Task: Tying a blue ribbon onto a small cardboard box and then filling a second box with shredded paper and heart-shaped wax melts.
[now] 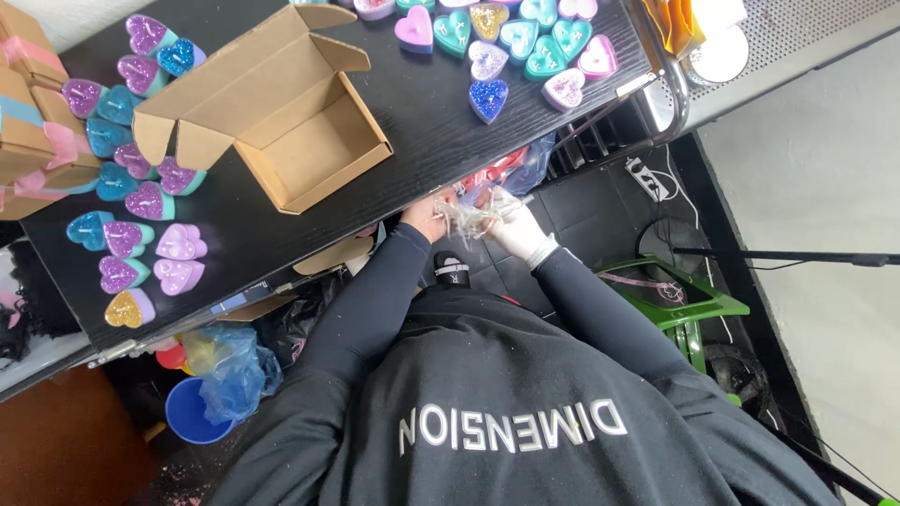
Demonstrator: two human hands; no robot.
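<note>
My left hand [425,216] and my right hand [515,228] meet just below the near edge of the black table [427,117]. Together they pinch a small tuft of pale shredded filler [466,217]. The right hand looks gloved in white. An open, empty cardboard box [302,141] sits on the table just up and left of my hands, its flaps spread. Glittery heart-shaped candles lie in two groups: one at the table's left [141,197], one at the top [511,47].
Brown boxes with pink ribbons [33,112] are stacked at the far left. Under the table sit a blue bucket [187,412] and a blue plastic bag [234,370]. A green stool [670,290] stands on the right, near cables and a metal shelf [750,47].
</note>
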